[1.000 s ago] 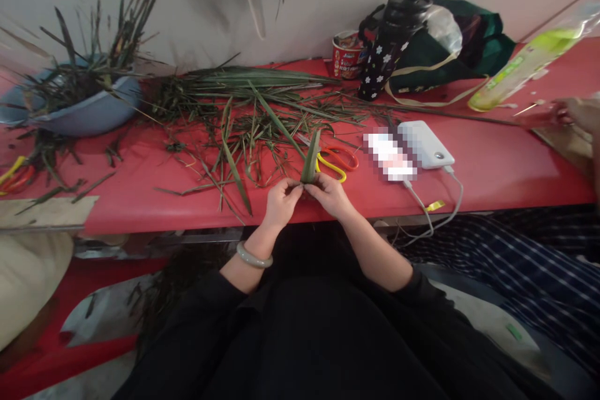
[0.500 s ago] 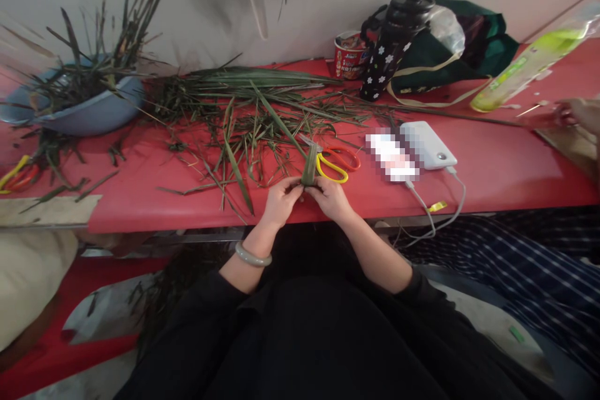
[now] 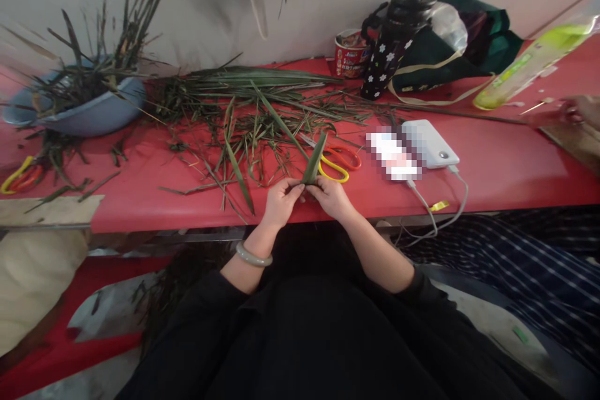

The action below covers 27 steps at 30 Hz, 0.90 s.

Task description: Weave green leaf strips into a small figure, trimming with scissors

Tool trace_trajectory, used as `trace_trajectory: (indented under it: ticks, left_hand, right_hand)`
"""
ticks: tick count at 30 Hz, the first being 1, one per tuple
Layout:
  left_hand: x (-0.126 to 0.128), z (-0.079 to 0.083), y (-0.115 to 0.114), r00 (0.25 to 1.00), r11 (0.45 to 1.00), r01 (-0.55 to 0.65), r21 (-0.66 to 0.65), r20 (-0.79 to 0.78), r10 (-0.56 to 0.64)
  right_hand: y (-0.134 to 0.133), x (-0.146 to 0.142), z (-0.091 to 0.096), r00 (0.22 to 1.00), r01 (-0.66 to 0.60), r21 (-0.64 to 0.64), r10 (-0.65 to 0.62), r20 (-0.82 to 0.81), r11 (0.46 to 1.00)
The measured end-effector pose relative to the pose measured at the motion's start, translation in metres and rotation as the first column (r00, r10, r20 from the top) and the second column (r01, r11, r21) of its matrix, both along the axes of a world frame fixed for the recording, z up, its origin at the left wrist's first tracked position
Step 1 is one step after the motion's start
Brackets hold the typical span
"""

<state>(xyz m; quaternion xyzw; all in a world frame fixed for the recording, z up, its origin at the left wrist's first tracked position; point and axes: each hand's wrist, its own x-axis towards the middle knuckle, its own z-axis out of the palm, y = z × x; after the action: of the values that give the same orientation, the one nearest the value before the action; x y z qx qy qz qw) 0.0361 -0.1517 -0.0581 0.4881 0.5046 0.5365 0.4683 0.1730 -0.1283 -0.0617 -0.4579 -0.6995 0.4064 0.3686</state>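
Note:
A green leaf strip (image 3: 314, 159) stands up between my hands, its pointed tip tilted a little to the right. My left hand (image 3: 282, 201) pinches its lower end from one side. From the other side, my right hand (image 3: 332, 197) grips the same end with thumb and fingers. The bottom of the leaf is hidden by my fingers. Just behind it lie scissors (image 3: 341, 164) with one yellow and one orange-red handle, their blades pointing to the upper left. Loose green leaf strips (image 3: 237, 162) are scattered to the left of my hands.
Long leaves (image 3: 262, 77) are heaped along the wall. At the left stand a blue basin (image 3: 94, 114) of stalks and other scissors (image 3: 22, 178). To the right are a white power bank (image 3: 430, 145), a black tumbler (image 3: 387, 53), a tilted bottle (image 3: 520, 69) and another person's hand (image 3: 584, 115).
The leaf between my fingers has turned; its top now shows a narrow point leaning right, where it looked broad and blunt. My hands have barely moved.

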Motion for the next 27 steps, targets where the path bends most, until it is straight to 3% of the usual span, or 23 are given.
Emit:
trace_trajectory:
  ticks: [6, 11, 21, 27]
  left_hand:
    - [0.0011, -0.0004, 0.0022, 0.999, 1.000, -0.016, -0.019, 0.044, 0.017]
    - [0.0012, -0.0005, 0.0020, 0.998, 1.000, -0.003, 0.003, 0.067, 0.003]
    - [-0.0004, -0.0040, 0.0026, 0.998, 0.999, 0.031, 0.010, 0.063, -0.032]
    - [0.0012, -0.0070, 0.0025, 0.998, 0.999, 0.028, 0.022, 0.054, -0.029]
  right_hand:
    - [-0.0021, -0.0002, -0.0052, 0.993, -0.037, 0.217, 0.012, 0.114, 0.975]
    - [-0.0035, -0.0005, -0.0079, 0.990, -0.007, 0.276, -0.032, 0.137, 0.961]
    - [-0.0041, -0.0005, -0.0020, 0.996, 0.039, 0.187, -0.054, 0.074, 0.982]
    - [-0.0030, 0.0009, 0.0002, 0.998, 0.045, 0.117, -0.040, -0.043, 0.992]
